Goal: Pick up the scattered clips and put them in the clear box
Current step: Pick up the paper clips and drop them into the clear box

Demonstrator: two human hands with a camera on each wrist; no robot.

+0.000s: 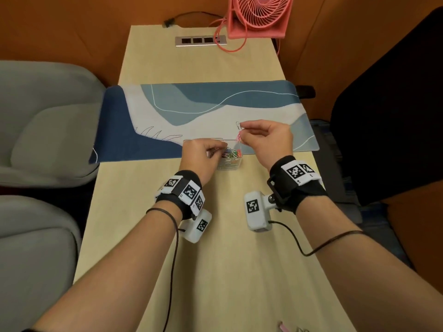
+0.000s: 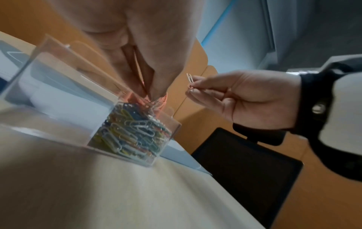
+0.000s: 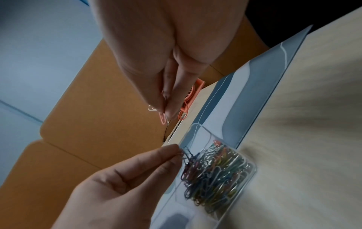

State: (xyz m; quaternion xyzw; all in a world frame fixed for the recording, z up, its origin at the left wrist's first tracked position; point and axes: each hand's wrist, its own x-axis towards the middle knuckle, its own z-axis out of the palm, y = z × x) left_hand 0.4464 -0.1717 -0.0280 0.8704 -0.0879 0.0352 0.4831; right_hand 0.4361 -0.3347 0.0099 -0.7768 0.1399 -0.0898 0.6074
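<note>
wood desk | blue mat | orange walls | hands: left, right pinching clips

The left hand hides part of the clear box.

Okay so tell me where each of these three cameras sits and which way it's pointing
Head: worn on the head, looks forward and down the desk; both forearms, left hand and right hand show.
Left wrist: sits low, looks along the palm at the clear box; the right hand opposite.
Right wrist: looks along the fingers pinching clips; the left hand below.
All three share the box of clips.
</note>
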